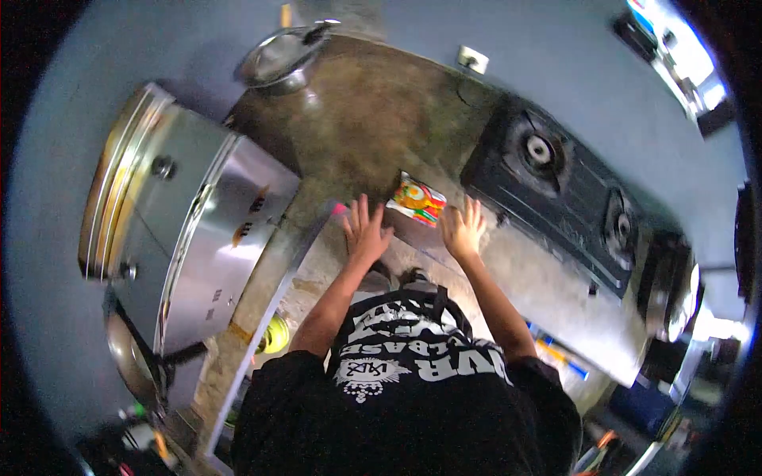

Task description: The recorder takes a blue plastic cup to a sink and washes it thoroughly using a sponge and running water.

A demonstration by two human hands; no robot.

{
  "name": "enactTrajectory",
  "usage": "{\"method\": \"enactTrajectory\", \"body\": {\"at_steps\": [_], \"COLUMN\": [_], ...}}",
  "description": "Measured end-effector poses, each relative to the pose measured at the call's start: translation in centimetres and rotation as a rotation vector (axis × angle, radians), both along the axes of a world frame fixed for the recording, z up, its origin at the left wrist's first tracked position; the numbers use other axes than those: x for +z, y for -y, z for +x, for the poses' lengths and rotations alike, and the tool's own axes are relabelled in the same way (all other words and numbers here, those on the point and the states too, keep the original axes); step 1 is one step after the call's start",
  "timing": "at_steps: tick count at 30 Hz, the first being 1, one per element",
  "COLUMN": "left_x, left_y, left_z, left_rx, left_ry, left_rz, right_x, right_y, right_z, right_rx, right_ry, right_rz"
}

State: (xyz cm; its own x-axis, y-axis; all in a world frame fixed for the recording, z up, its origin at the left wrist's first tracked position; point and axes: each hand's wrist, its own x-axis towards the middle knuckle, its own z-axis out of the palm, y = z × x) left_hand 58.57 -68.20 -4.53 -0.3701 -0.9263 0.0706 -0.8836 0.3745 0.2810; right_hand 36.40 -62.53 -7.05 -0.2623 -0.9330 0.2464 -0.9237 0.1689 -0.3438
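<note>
A colourful instant noodle packet [418, 200], printed with a fried egg on noodles, lies on the concrete counter [381, 113] near its front edge. My left hand [365, 233] is spread beside the packet's left side, fingers apart and holding nothing. On the other side, my right hand [463, 231] hovers by the packet's lower right corner, its fingers also apart. The right thumb side looks very close to the wrapper; whether it touches is unclear.
A black two-burner gas stove [553, 190] stands on the counter at right. At the far left corner sits a lidded metal pot [283, 62]. A large stainless steel steamer-like box [190, 220] takes up the left side. A wall socket [473, 59] is behind. A green gas cylinder [275, 334] shows below.
</note>
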Motion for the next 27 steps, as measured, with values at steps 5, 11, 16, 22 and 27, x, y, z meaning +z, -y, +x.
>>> {"method": "enactTrajectory", "body": {"at_steps": [5,11,16,22,27], "left_x": [2.3,1.6,2.3,5.0,4.2], "left_y": [-4.4,-8.3,-11.6,-13.6,-15.4], "left_z": [2.9,6.2,7.9,9.2,10.9], "left_rx": [0.093,0.32,0.572,0.705,0.777], "left_ry": [-0.067,-0.102,-0.086,-0.181,-0.283], "left_rz": [-0.056,-0.026,0.038,-0.061,-0.013], "right_x": [2.7,1.7,2.4,4.4,5.4], "right_y": [-1.8,-0.3,0.9,0.1,-0.1], "right_z": [0.6,5.9,10.1,15.9,17.9], "right_rx": [0.404,0.631,0.793,0.998,0.91], "right_ry": [-0.095,0.058,0.144,0.25,0.289], "right_rz": [0.072,0.032,0.052,-0.002,-0.07]}}
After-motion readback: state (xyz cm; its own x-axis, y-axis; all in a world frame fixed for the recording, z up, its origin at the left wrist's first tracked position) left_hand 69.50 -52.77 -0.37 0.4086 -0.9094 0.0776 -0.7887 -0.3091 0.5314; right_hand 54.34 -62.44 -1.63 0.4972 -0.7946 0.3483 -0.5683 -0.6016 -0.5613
